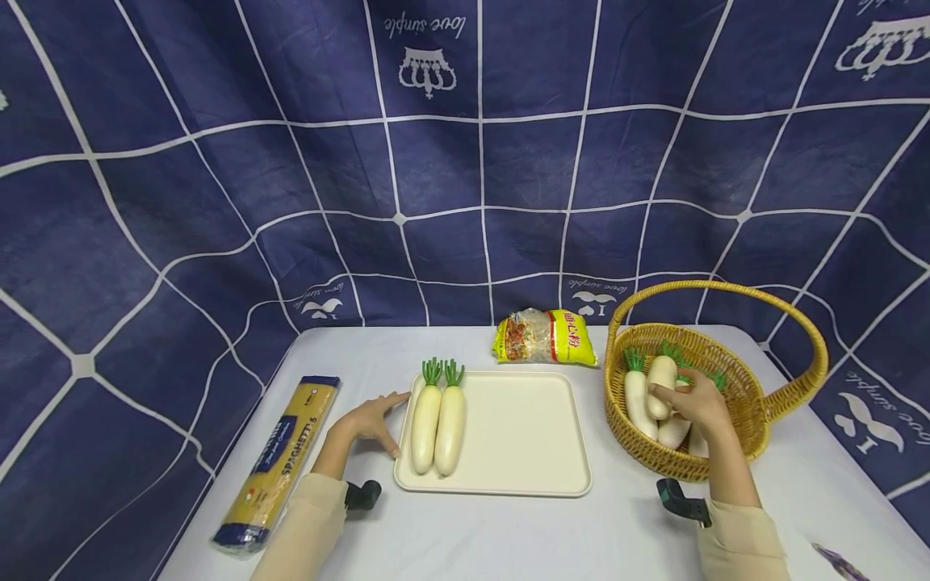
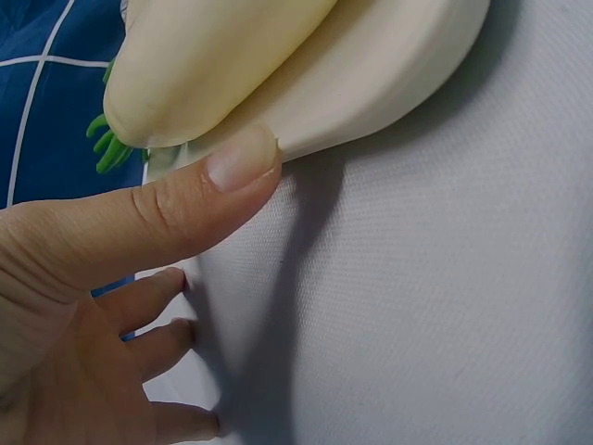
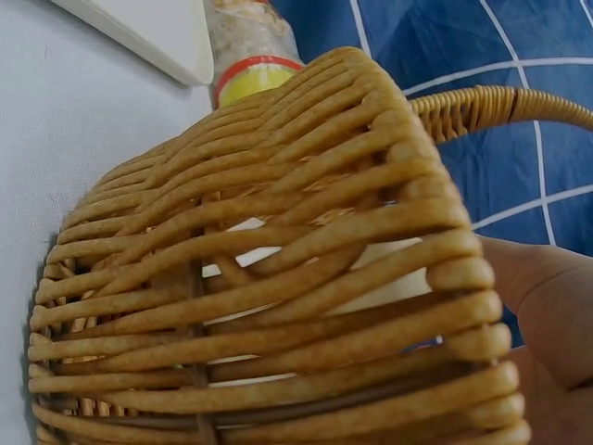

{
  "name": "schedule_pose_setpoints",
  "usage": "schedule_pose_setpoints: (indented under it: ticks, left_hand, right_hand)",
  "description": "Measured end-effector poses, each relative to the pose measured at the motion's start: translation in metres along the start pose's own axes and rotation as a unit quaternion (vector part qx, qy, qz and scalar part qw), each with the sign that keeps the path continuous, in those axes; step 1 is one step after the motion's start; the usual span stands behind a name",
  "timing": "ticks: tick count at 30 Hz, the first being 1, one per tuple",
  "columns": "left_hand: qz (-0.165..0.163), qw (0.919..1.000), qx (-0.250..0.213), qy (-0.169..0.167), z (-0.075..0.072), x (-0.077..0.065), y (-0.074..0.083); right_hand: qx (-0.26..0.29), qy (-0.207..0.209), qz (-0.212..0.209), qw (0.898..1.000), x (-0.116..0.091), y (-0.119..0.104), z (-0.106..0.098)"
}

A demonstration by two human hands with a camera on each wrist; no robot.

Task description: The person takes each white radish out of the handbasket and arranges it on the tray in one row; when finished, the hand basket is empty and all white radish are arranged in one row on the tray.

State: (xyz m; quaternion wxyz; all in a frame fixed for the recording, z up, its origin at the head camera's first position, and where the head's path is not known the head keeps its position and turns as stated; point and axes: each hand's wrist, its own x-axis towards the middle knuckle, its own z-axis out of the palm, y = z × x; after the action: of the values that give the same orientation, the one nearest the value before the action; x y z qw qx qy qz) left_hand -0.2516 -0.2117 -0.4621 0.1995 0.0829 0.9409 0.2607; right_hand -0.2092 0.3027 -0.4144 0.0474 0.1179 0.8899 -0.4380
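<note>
Two white radishes [image 1: 425, 428] with green stalks lie side by side at the left end of a cream tray [image 1: 519, 436]. My left hand [image 1: 372, 421] is spread at the tray's left rim. In the left wrist view its thumb [image 2: 243, 165] is right at the rim, and the other fingers reach down near the tablecloth. Over at the right, my right hand [image 1: 703, 402] reaches into a wicker basket [image 1: 617, 415] and grips a white radish [image 1: 661, 378]. Several more radishes lie under and around it. Basket weave hides most of this hand in the right wrist view [image 3: 561, 315].
A spaghetti packet [image 1: 279, 464] lies left of my left forearm. Behind the tray sits a yellow and clear food bag [image 1: 545, 337]. The basket's tall handle [image 1: 726, 286] arches over its far side. A thin purple object [image 1: 839, 561] lies at the front right. Blue curtain borders the table.
</note>
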Motion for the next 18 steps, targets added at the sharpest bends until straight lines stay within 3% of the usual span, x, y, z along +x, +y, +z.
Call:
schedule_pose_setpoints:
  ticks: [18]
  left_hand:
    - [0.003,1.0,0.006,-0.003,-0.0007,0.0005,0.0006]
  right_hand:
    - [-0.062,0.025,0.025,0.997,0.0082,-0.0037,-0.0009]
